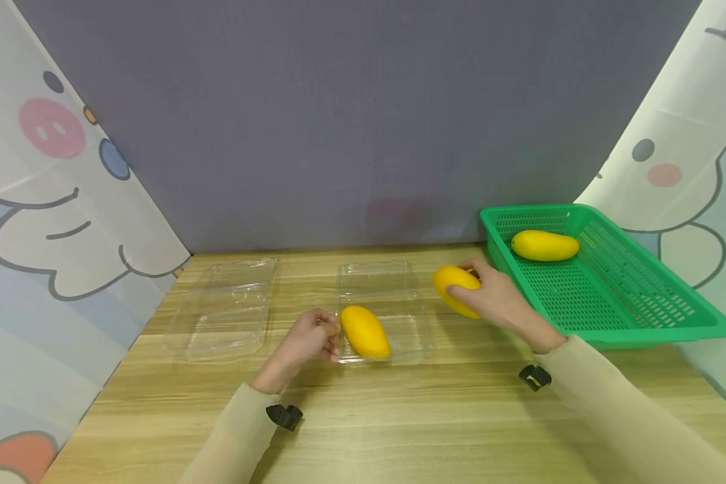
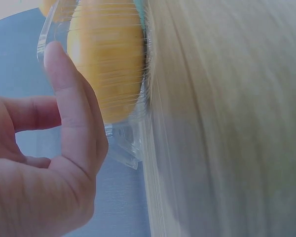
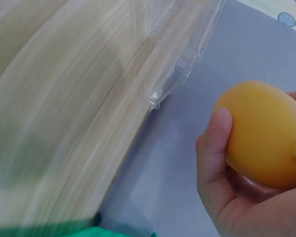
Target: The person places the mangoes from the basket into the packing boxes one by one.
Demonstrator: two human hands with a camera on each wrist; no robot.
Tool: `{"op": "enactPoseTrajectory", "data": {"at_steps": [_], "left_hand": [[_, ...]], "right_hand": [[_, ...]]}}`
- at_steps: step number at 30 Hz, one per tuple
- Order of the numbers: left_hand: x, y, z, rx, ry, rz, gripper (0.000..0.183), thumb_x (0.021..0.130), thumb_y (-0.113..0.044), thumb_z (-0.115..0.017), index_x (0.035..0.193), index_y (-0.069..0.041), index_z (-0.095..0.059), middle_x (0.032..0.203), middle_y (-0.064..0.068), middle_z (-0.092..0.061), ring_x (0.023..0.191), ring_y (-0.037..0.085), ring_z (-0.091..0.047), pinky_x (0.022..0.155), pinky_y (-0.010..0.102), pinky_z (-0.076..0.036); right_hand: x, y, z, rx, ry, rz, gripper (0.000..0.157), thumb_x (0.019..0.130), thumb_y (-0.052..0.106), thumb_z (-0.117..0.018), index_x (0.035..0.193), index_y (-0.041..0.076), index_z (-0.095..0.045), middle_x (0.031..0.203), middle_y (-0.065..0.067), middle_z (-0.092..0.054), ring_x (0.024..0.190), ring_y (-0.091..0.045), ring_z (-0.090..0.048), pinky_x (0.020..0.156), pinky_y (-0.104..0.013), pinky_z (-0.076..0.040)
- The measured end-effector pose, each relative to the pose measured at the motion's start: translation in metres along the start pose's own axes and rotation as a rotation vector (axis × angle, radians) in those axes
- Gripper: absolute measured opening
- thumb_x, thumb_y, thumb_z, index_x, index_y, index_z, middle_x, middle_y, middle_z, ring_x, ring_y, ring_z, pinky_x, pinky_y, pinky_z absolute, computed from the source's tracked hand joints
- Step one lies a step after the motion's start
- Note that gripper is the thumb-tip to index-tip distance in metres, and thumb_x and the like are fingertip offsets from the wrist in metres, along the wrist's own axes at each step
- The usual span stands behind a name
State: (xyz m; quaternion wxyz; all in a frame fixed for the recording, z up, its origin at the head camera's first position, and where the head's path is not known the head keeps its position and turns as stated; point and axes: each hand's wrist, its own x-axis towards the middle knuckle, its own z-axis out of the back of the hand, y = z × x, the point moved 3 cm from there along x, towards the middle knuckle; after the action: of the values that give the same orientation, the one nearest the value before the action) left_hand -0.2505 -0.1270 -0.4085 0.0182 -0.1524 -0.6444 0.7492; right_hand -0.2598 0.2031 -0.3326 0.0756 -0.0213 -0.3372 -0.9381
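Observation:
A yellow mango (image 1: pixel 458 290) is gripped in my right hand (image 1: pixel 490 296), held up between the clear container and the green basket. In the right wrist view the thumb presses one side of this mango (image 3: pixel 264 133), its stem end turned toward the camera. My left hand (image 1: pixel 308 339) is at the left edge of an opened clear plastic clamshell container (image 1: pixel 407 336). Its fingers (image 2: pixel 76 118) lie along the container's outer side, a fingertip at the rim. Inside the container's left half rests another mango (image 1: pixel 365 331), which shows through the plastic in the left wrist view.
A green perforated basket (image 1: pixel 605 336) stands on the right with one mango (image 1: pixel 544 245) at its back. Another opened clear container (image 1: pixel 226 329) lies on the left of the wooden table (image 1: pixel 363 417). A grey panel (image 1: pixel 363 134) rises behind the table.

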Motion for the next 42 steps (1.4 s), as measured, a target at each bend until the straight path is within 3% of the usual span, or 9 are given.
{"op": "enactPoseTrajectory", "data": {"at_steps": [17,42], "left_hand": [[-0.001,-0.001,-0.001,0.004,0.004,0.001,0.023,0.098,-0.002,-0.053,0.117,0.01,-0.05,0.08,0.02,-0.057,0.06,0.022,-0.057,0.057,0.033,-0.059],[0.001,0.001,-0.001,0.004,-0.001,0.0,0.022,0.097,-0.002,-0.052,0.115,0.01,-0.05,0.081,0.019,-0.057,0.06,0.021,-0.057,0.057,0.032,-0.059]], "right_hand": [[0.0,0.003,-0.022,0.043,-0.023,0.021,0.057,0.093,0.038,-0.065,0.135,0.001,-0.054,0.116,-0.019,-0.064,0.087,-0.027,-0.059,0.069,-0.035,-0.048],[0.002,0.019,-0.043,0.101,-0.012,0.029,0.057,0.091,0.037,-0.066,0.135,0.003,-0.055,0.116,-0.016,-0.065,0.089,-0.027,-0.059,0.072,-0.035,-0.049]]}}
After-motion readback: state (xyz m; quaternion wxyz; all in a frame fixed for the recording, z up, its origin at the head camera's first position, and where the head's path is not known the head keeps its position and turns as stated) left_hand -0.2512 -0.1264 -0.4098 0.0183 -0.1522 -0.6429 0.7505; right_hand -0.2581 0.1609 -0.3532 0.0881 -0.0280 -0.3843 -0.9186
